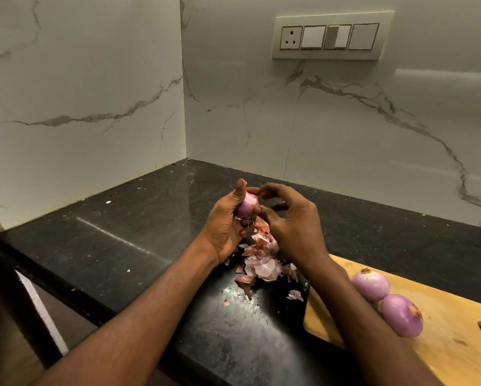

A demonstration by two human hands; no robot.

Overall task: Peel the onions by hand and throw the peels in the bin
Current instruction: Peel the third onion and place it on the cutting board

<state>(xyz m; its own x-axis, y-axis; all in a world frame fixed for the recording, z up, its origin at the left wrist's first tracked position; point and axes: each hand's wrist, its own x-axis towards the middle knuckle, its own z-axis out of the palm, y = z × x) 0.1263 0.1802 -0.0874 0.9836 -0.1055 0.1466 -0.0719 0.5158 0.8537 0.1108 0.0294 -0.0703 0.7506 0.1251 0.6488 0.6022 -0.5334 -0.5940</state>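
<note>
My left hand (224, 229) holds a small purple onion (247, 206) above the black counter, thumb up along its left side. My right hand (292, 224) is against the onion's right side, its fingertips pinching at the skin. Below both hands lies a pile of pink and white onion peels (261, 263) on the counter. Two peeled purple onions (371, 284) (401, 315) lie touching each other on a wooden cutting board (454, 349) at the lower right. No bin is in view.
The black stone counter (122, 235) runs into a corner of white marble walls. A switch and socket panel (329, 37) is on the right wall. Small peel scraps (295, 295) are scattered near the board. The counter's front edge drops off at the lower left.
</note>
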